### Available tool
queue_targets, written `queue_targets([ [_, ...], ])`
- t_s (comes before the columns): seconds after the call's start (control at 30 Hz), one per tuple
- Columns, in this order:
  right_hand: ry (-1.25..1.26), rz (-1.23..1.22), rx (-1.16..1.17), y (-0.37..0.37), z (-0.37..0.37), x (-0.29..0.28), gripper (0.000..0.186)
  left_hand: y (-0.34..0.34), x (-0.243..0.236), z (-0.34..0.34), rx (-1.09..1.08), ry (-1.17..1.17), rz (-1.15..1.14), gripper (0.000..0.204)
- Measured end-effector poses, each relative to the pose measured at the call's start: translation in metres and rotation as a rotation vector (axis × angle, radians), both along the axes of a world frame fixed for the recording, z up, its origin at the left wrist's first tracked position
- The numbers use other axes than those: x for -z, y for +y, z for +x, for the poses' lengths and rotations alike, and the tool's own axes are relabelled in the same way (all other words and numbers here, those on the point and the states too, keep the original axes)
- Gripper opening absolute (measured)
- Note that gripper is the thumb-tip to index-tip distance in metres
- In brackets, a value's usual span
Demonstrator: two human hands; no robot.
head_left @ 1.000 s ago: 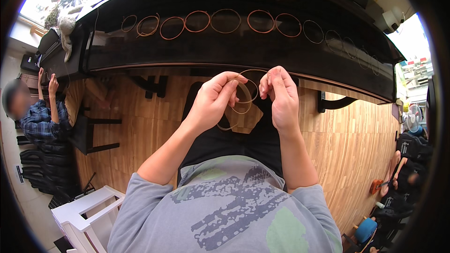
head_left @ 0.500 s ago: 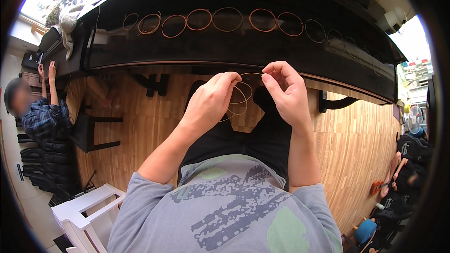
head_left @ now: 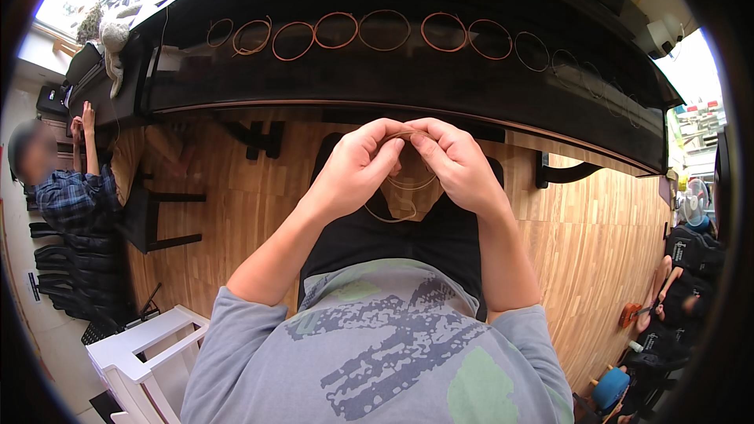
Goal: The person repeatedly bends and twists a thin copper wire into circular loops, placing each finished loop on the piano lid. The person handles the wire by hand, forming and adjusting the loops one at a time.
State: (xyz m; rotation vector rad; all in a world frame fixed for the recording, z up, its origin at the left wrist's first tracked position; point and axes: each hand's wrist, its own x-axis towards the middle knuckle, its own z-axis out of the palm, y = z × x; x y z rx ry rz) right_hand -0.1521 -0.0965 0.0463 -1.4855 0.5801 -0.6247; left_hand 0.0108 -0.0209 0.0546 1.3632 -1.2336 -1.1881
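Between my hands is a thin golden wire string [head_left: 411, 187] gathered in loose loops. The upper strands run from one set of fingertips to the other, while lower loops hang above my dark trousers. My left hand [head_left: 351, 169] pinches the strands between thumb and fingers. Close against it, my right hand [head_left: 461, 166] pinches the same coil, and its fingertips nearly touch the left ones. Beyond my hands, several coiled strings [head_left: 294, 23] in copper, golden and silvery tones lie in a row on the glossy black piano lid [head_left: 259, 82]. The string's ends are hard to make out.
At far left a person in a checked shirt [head_left: 75, 200] sits on a black chair [head_left: 161, 224]. A white wooden frame [head_left: 149, 345] stands at lower left. Black bags [head_left: 691, 255] and a blue round object [head_left: 613, 385] lie at right on the wooden floor [head_left: 581, 267].
My right hand has moved left to meet my left hand, and the strand between them is drawn into the coil. The hanging loops have shifted and spread.
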Motion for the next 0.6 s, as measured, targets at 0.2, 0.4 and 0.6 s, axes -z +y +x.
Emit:
queue_targets([
  [0.2,-0.054,0.096,0.200,0.009,0.011,-0.011,0.024,-0.006,0.006,-0.012,-0.100,0.677,0.056,0.023],
  [0.4,0.039,-0.049,0.081,0.003,0.004,-0.010,0.027,-0.007,0.009,-0.004,-0.165,0.760,-0.041,0.021],
  [0.6,0.035,-0.105,0.146,-0.004,0.003,-0.004,0.027,-0.010,0.009,-0.004,-0.198,0.455,-0.063,0.022],
])
